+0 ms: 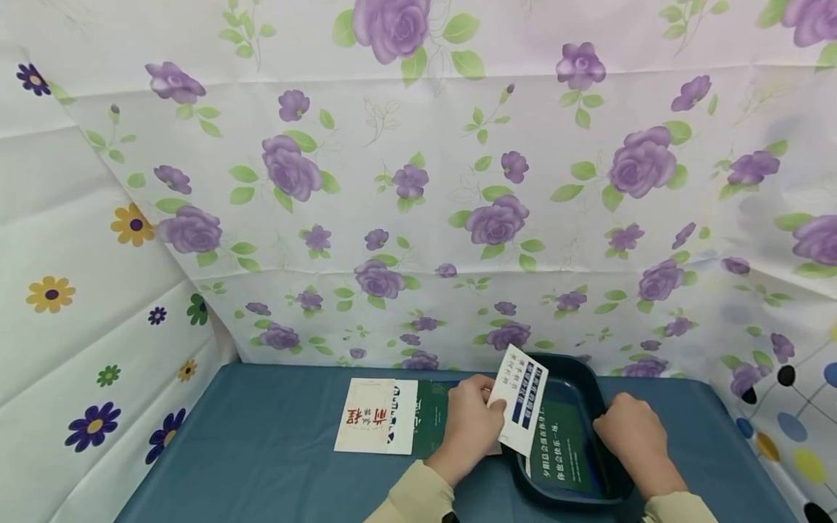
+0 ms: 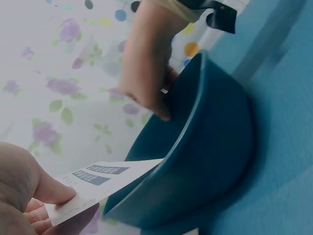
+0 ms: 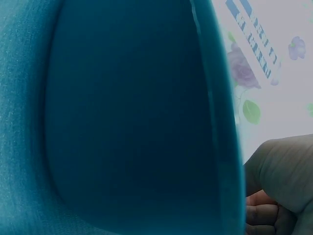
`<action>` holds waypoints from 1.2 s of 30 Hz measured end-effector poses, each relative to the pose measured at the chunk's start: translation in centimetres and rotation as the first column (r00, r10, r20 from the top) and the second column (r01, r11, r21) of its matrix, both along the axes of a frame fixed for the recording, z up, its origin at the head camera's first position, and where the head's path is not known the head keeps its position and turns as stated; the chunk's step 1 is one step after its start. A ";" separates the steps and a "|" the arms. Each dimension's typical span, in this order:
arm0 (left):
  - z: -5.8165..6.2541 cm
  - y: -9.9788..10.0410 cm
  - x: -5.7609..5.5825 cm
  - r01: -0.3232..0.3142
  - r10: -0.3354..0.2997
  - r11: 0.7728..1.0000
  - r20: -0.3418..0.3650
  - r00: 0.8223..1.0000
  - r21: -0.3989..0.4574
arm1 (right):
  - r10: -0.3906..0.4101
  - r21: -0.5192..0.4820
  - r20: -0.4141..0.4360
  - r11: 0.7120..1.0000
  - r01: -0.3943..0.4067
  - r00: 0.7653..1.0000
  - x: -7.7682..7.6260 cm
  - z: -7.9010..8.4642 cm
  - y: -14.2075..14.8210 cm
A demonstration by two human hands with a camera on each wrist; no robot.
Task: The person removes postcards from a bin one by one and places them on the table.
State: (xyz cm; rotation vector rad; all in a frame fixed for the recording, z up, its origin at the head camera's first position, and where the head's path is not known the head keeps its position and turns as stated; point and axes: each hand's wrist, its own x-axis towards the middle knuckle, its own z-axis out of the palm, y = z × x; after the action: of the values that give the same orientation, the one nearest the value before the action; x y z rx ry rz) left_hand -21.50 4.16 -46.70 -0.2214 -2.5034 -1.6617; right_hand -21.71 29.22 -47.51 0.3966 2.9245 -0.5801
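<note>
My left hand (image 1: 472, 421) pinches a white card (image 1: 523, 399) with dark blue print between thumb and fingers. The card hangs tilted over the left rim of a dark teal basin (image 1: 567, 499); in the left wrist view its far end overlaps that rim. Inside the basin lies a green card (image 1: 567, 443) with white writing. At the basin's right side, my right hand (image 1: 636, 434) grips the rim with curled fingers. The left wrist view shows a digit reaching inside the wall, while the right wrist view has its fingertips hidden behind the rim.
Left of the basin, a row of cards lies on the blue cloth (image 1: 275, 428): a cream one (image 1: 362, 414) with red characters, a white one (image 1: 404, 418) and a green one (image 1: 430, 414), partly behind my left hand. Flowered sheeting (image 1: 418, 218) hangs behind and at both sides.
</note>
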 end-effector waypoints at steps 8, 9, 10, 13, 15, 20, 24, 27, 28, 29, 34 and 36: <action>0.6 -3.6 -0.7 -0.089 0.089 0.996 -0.021 0.996 0.011 | 0.006 0.001 0.015 1.000 -0.006 1.000 -0.1 0.0 0.1; 0.6 -4.0 -0.8 -0.100 0.100 0.995 -0.030 0.995 0.012 | 0.004 0.001 0.015 1.000 -0.004 1.000 -0.1 0.0 0.1; 0.6 -4.5 -0.8 -0.112 0.113 0.994 -0.041 0.993 0.011 | 0.002 0.001 0.015 1.000 -0.002 1.000 -0.1 -0.1 0.1; 0.6 -5.9 -1.1 -0.161 0.161 0.987 -0.068 0.985 0.004 | 0.000 0.000 0.009 1.000 0.000 1.000 -0.2 -0.2 0.1; 0.7 -6.8 -1.2 -0.201 0.200 0.980 -0.073 0.977 -0.009 | 0.001 0.002 0.007 1.000 -0.001 1.000 -0.2 -0.3 0.1; 0.9 -9.2 -1.4 -0.274 0.271 0.960 -0.061 0.961 -0.049 | 0.000 0.009 0.010 1.000 0.000 1.000 -0.3 -0.4 0.2; 1.0 -11.0 -1.6 -0.321 0.318 0.944 -0.054 0.947 -0.081 | 0.000 0.007 0.000 1.000 0.000 1.000 -0.3 -0.5 0.2; 1.0 -12.3 -1.6 -0.355 0.352 0.930 -0.044 0.935 -0.097 | -0.002 0.009 -0.005 1.000 0.002 1.000 -0.3 -0.5 0.2; 1.0 -12.8 -1.6 -0.367 0.365 0.924 -0.042 0.930 -0.102 | -0.003 0.008 -0.002 1.000 0.003 1.000 -0.3 -0.6 0.2; 0.9 -13.2 -1.6 -0.381 0.378 0.919 -0.045 0.925 -0.107 | -0.006 0.008 0.001 1.000 0.006 1.000 -0.3 -0.5 0.2; 0.8 -15.3 -1.7 -0.432 0.429 0.893 -0.058 0.902 -0.127 | -0.008 0.003 0.013 1.000 0.008 1.000 -0.3 -0.4 0.1; 0.8 -16.1 -1.7 -0.445 0.440 0.885 -0.064 0.896 -0.135 | -0.005 0.004 0.013 1.000 0.005 1.000 -0.3 -0.4 0.1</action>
State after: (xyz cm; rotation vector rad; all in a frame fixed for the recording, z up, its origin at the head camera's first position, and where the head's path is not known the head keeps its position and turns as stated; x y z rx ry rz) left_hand -23.23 -11.93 -45.93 0.2923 -2.4122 -1.2825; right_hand -22.06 29.33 -47.87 0.4066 2.9138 -0.5708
